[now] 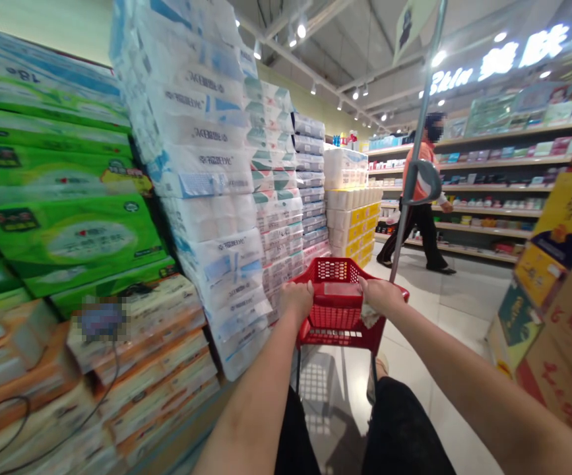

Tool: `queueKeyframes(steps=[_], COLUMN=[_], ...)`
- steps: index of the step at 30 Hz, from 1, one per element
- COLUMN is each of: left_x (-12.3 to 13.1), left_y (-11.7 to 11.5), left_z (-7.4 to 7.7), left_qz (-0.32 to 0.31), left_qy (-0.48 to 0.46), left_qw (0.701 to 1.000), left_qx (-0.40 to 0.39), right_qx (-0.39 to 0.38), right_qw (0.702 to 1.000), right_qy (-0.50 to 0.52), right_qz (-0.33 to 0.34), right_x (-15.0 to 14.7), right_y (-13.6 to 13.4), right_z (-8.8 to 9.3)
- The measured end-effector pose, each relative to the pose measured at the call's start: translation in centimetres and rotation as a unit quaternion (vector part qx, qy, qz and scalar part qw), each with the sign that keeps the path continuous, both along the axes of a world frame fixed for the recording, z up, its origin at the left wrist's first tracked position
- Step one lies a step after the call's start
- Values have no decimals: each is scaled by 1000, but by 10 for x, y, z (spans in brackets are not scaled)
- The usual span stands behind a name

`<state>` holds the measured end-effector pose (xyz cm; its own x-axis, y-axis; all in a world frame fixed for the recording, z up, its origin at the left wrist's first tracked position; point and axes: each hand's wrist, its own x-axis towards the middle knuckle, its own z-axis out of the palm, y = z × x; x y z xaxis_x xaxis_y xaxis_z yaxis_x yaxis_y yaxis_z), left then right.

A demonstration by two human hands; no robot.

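Note:
A red plastic shopping cart (338,336) stands right in front of me on the tiled floor. My left hand (296,300) is closed around the left part of its handle, and my right hand (381,295) grips the right part. Between them runs the red handle bar (338,293). Just under my right hand, something pale and crumpled shows in or against the basket; its kind I cannot make out. A metal pole (409,198) rises from the cart's right side.
Tall stacks of wrapped tissue packs (206,132) and green packs (68,237) line the left. Cardboard boxes (557,316) stand on the right. Ahead, a person in an orange top (417,171) walks past shelves of small goods (493,191). Tiled floor (464,316) lies between.

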<state>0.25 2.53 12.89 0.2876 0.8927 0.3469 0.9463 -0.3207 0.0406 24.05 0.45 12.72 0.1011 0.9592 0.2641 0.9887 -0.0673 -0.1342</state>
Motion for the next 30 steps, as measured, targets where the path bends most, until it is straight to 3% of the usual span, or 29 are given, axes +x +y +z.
queueKeyframes(steps=[2, 4, 7, 9, 14, 19, 22, 24, 27, 30], left_x=[0, 1, 2, 3, 4, 3, 2, 2, 2, 3], left_y=[1, 3, 4, 3, 3, 4, 4, 3, 1, -1], left_z=[-2, -4, -6, -6, -6, -9, -9, -8, -6, -5], left_qz=[15, 26, 29, 25, 28, 21, 26, 27, 25, 20], left_qy=[1, 3, -5, -9, 0, 1, -7, -10, -7, -6], left_qw=[999, 998, 998, 998, 998, 998, 997, 998, 998, 998], left_qx=[31, 52, 56, 52, 57, 65, 67, 63, 49, 54], right_qx=[119, 216, 282, 263, 95, -2, -2, 71, 238, 294], right_qw=[992, 974, 955, 963, 990, 993, 998, 997, 965, 930], right_qy=[-30, -55, -45, -5, 99, 105, 65, 33, -4, -37], right_qz=[-5, 36, 78, 54, -38, -60, -23, 15, 111, 218], right_x=[-4, -4, -5, -6, -9, -4, -7, -15, -33, -53], right_y=[-16, -28, -33, -30, -13, -2, -4, -11, -25, -31], right_z=[-19, -37, -47, -41, -6, 14, 10, -4, -35, -54])
